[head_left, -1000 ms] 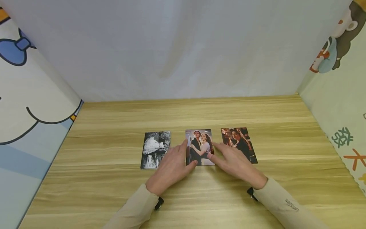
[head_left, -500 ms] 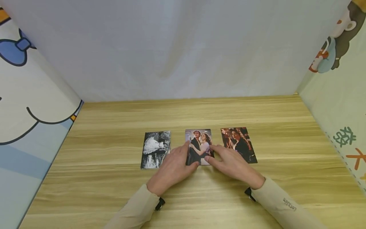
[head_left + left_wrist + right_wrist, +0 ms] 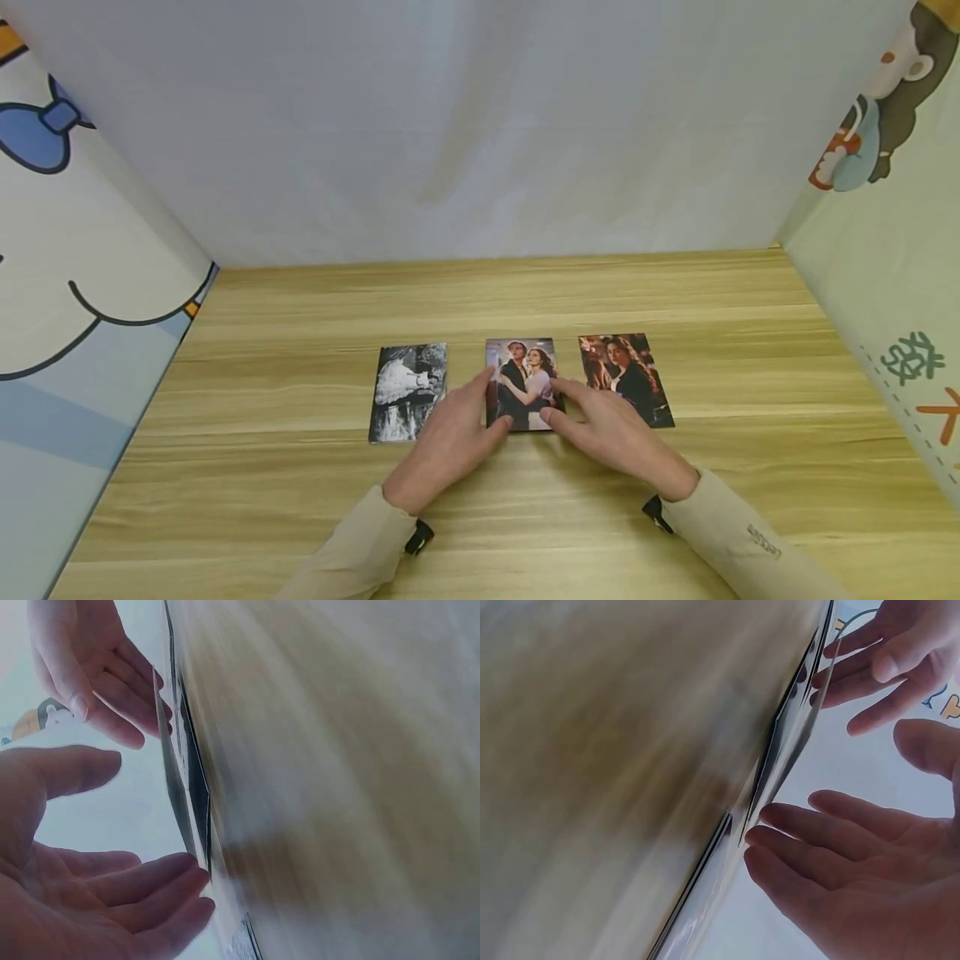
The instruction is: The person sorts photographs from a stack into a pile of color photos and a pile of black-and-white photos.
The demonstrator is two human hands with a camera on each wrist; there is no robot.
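Observation:
Three photo cards lie in a row on the wooden table (image 3: 525, 517). My left hand (image 3: 471, 413) touches the left edge of the middle card (image 3: 525, 375), a colour picture of a couple, and my right hand (image 3: 581, 410) touches its right edge. Both hands have straight fingers and the thumbs sit at the card's near corners. In the left wrist view my left hand's fingers (image 3: 142, 889) meet the edge of the card (image 3: 174, 787), which stands slightly lifted off another beneath it. The right wrist view shows my right hand's fingers (image 3: 810, 825) against the same card (image 3: 789, 746).
A black-and-white card (image 3: 408, 390) lies left of the middle one and a dark reddish card (image 3: 626, 375) lies right of it. White cloth closes the back and cartoon-printed panels (image 3: 67, 275) wall both sides. Bare wood stretches beyond and in front of the cards.
My right hand has slid left, closing in on the middle card's right edge, and both thumbs now cover its near corners. The cards have kept their places.

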